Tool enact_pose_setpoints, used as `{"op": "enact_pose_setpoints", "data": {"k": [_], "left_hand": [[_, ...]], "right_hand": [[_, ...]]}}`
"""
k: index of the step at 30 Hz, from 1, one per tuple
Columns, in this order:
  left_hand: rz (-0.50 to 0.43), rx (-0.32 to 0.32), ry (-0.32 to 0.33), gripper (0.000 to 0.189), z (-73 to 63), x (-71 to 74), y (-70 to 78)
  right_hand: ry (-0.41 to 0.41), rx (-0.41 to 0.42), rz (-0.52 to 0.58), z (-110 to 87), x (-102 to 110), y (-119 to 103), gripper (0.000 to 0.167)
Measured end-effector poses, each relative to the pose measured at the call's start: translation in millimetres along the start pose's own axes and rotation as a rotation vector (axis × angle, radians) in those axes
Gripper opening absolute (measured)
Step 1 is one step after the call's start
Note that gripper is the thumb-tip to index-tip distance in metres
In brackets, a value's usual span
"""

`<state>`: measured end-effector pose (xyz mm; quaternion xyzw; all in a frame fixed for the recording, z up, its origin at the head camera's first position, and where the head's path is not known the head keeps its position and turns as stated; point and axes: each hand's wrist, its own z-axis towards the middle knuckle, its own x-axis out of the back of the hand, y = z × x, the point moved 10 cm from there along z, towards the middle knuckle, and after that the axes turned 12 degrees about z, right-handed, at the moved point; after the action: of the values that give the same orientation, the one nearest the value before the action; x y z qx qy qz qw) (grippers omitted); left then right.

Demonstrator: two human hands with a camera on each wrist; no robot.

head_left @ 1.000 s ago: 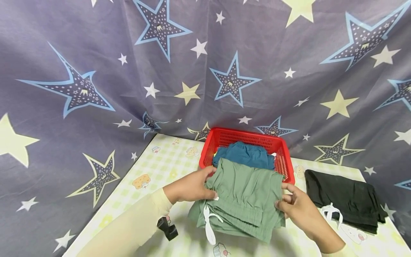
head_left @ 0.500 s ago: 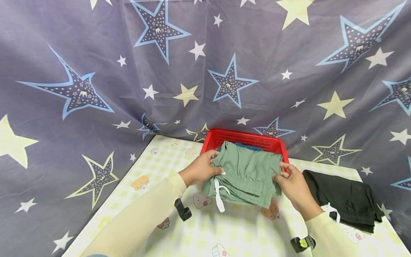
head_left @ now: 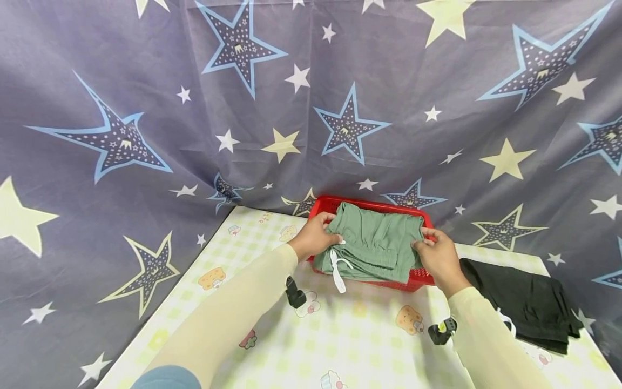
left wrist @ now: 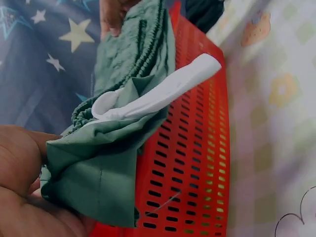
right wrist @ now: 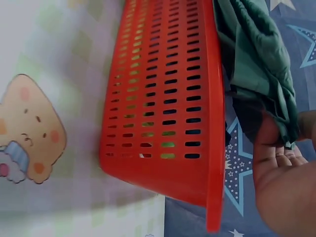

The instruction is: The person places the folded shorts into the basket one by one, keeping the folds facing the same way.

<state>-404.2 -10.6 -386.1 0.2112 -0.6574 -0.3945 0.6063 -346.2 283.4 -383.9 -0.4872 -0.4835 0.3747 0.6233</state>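
Folded green drawstring shorts (head_left: 374,237) are held flat over the red plastic basket (head_left: 418,282). My left hand (head_left: 315,236) pinches their left edge, thumb on top near the waistband. At the opposite edge, my right hand (head_left: 439,256) pinches the fabric between thumb and fingers. A white drawstring (left wrist: 163,89) hangs off the front of the shorts, past the basket's rim in the left wrist view. Through the slots of the basket wall (right wrist: 168,98), dark and yellow-green patches show. The shorts hide most of the basket's inside from the head view.
Folded black shorts (head_left: 522,302) with a white drawstring lie on the table to the right of the basket. A checked, cartoon-printed cloth (head_left: 359,346) covers the table. Behind it hangs a grey star-patterned curtain (head_left: 272,183).
Both hands have carried the green shorts forward, from in front of the basket to over it. The blue garment seen in the basket earlier is now covered.
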Motion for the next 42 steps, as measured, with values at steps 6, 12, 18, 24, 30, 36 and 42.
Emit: {"op": "enact_pose_setpoints", "data": {"k": [6,12,18,24,30,36,42], "left_hand": [[-0.043,-0.009,0.041,0.055,15.7,-2.9,-0.2],[-0.008,-0.003,0.080,0.056,23.0,-0.3,2.6],[0.074,0.018,0.128,0.053,26.2,1.3,4.8],[0.083,0.008,0.122,0.034,29.9,-1.4,4.9],[0.099,0.003,0.131,0.032,32.6,-3.5,0.5],[0.223,-0.008,0.113,0.032,36.7,-11.7,-2.9],[0.395,-0.020,0.082,0.025,36.9,-18.7,-7.0]], "right_hand": [[0.063,0.031,0.017,15.9,1.8,-2.6,0.046],[0.127,0.071,0.063,27.2,2.5,-4.1,0.038],[0.169,0.117,-0.006,32.5,0.6,-0.8,0.013],[0.136,0.065,0.018,35.4,-7.3,8.3,0.027],[0.047,0.020,0.035,39.2,-19.1,17.0,0.034],[-0.038,-0.016,0.020,40.7,-27.3,26.1,0.039],[-0.058,-0.048,-0.044,38.6,-26.5,33.7,0.041]]}}
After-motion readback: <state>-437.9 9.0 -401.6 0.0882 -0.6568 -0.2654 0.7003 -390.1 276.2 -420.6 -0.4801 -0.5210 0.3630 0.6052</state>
